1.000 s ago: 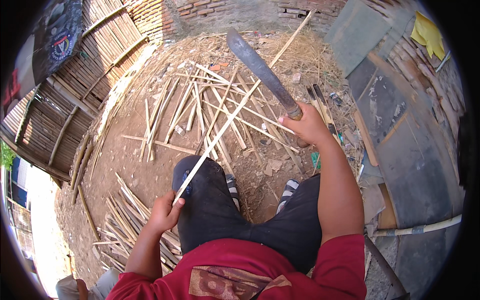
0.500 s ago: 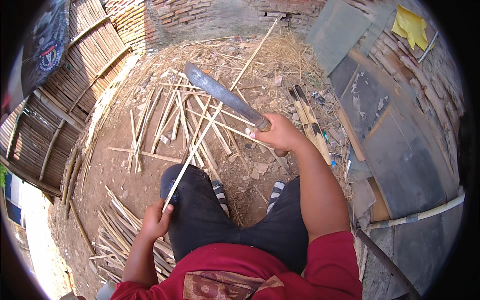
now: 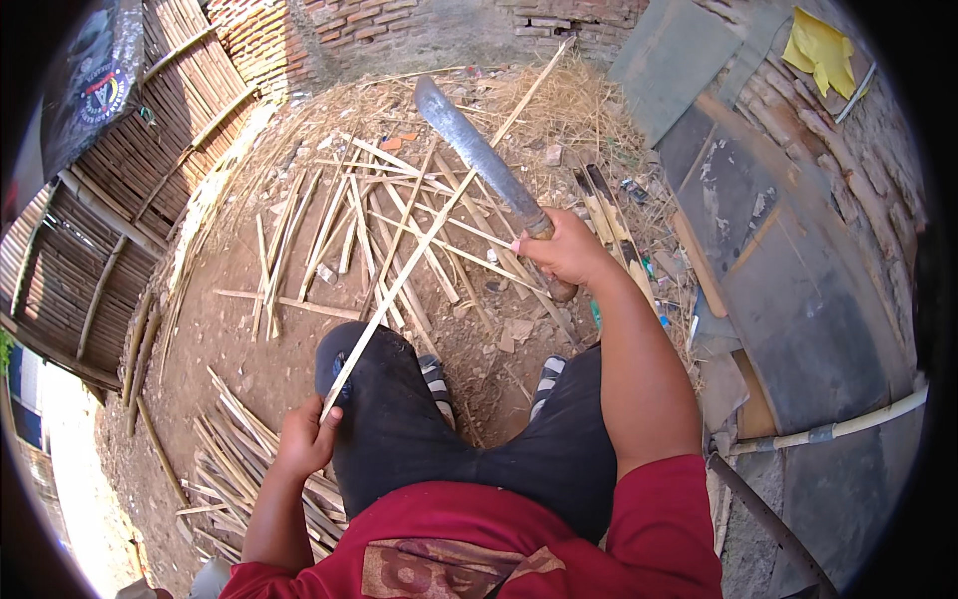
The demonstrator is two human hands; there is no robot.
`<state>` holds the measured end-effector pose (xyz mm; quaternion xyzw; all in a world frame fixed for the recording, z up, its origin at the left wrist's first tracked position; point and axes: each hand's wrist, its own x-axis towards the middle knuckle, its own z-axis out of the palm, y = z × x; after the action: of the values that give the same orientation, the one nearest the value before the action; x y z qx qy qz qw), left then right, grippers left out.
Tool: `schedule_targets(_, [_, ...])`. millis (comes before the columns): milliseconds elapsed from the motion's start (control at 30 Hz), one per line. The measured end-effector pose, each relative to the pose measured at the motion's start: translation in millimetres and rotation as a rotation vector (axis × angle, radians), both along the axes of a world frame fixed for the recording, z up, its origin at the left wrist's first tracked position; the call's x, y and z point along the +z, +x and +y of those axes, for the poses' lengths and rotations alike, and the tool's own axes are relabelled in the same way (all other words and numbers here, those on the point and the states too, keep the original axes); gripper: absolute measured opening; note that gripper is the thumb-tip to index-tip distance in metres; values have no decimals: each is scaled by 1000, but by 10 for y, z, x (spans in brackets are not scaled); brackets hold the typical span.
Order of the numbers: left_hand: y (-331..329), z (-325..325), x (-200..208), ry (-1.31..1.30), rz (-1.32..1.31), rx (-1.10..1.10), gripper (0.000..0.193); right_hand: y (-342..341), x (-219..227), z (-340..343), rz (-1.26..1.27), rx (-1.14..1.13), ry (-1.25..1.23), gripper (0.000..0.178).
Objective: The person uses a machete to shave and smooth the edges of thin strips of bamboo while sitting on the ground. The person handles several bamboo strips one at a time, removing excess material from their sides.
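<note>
My left hand (image 3: 310,435) is closed round the near end of a long pale bamboo strip (image 3: 427,238). The strip slants up and away to the right, passing over my left knee, and its far end reaches toward the brick wall. My right hand (image 3: 567,250) grips the wooden handle of a machete (image 3: 477,150), whose broad grey blade points up and to the left. In the picture the blade crosses the strip near its upper part; whether they touch, I cannot tell.
Split bamboo pieces (image 3: 329,230) lie scattered on the dirt ahead, and a pile of strips (image 3: 235,459) lies by my left leg. Dark boards (image 3: 798,299) lean at the right, with a pale pole (image 3: 848,424) before them. A woven bamboo wall (image 3: 140,190) stands left, a brick wall (image 3: 369,25) behind.
The machete in my right hand has swung so its tip points farther away and more to the right. The strip has shifted slightly; my left hand stays nearly in place.
</note>
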<state>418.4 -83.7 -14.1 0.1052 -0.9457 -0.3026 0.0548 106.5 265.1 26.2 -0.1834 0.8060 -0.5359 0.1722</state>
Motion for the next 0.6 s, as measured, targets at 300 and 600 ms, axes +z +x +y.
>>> schedule_targets(300, [-35,2,11,-49,8,-5,40,4,22,-3,14,25,30,46])
schedule_targets(600, [-61,23,-4,-47,-23,1,39,124,-6,-100,118,258,176,47])
